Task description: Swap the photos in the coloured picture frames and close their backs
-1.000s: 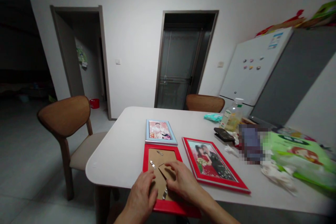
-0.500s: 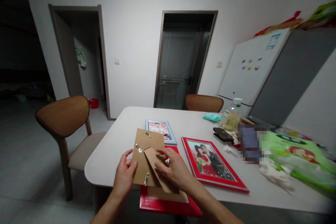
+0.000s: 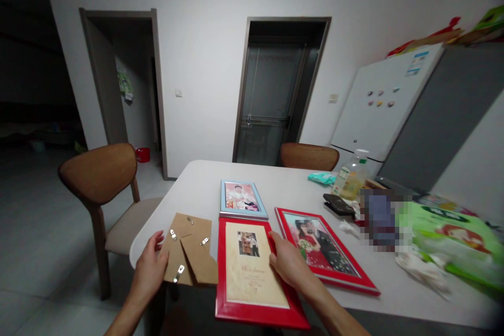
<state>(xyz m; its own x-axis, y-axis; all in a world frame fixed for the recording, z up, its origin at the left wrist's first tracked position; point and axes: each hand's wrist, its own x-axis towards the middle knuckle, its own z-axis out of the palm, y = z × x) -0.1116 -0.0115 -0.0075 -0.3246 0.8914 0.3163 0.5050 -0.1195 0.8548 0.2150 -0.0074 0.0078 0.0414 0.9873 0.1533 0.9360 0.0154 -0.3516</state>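
A brown backing board [image 3: 197, 236] with metal clips and a stand flap lies at the table's left front, and my left hand [image 3: 151, 260] grips its left edge. To its right a red frame [image 3: 222, 273], face up, reaches past the table's front edge. It holds a cream sheet [image 3: 254, 273] with a small picture. My right hand [image 3: 289, 260] is closed on the frame's right edge, thumb on top. Behind it lies a light-blue framed photo [image 3: 242, 198]. A second red frame [image 3: 354, 284] with a couple's photo rests farther right.
On the white table [image 3: 185, 186] at the right are a bottle [image 3: 350, 178], a black wallet-like item [image 3: 337, 205], a teal packet [image 3: 322, 178], crumpled tissues [image 3: 423, 270] and a green package [image 3: 459, 239]. Wooden chairs stand at the left [image 3: 100, 173] and behind the table [image 3: 309, 155].
The backing board has moved left and down with my left hand, uncovering the red frame and its cream sheet. My right hand has left the board's flap and taken the frame's right edge.
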